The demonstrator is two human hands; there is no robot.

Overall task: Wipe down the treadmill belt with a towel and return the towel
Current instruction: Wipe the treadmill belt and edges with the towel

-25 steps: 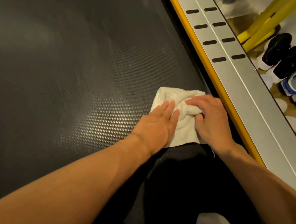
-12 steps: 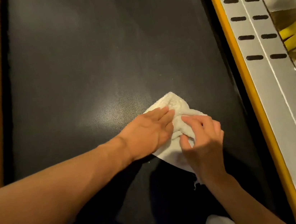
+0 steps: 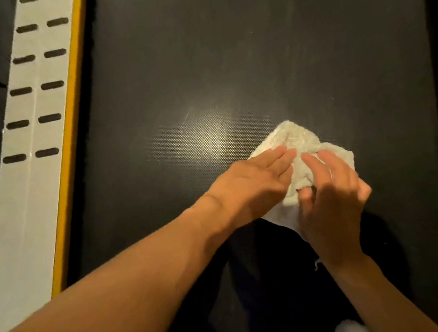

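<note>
Head view: a person's 2 bare forearms reach over the near end of the treadmill belt [image 3: 225,53] to a white towel [image 3: 296,139] lying crumpled on the belt, right of its middle. The left hand [image 3: 254,186] presses flat on the towel's left side, fingers straight and together. The right hand [image 3: 332,206] rests on the towel's near right part, fingers bent and spread; blur hides whether it pinches the cloth. Farther up the belt, a patch of glare [image 3: 208,136] shows its dotted texture. Along the belt's left edge run a yellow strip [image 3: 73,123] and a pale side rail [image 3: 34,190] with 2 rows of dark slots [image 3: 46,152].
</note>
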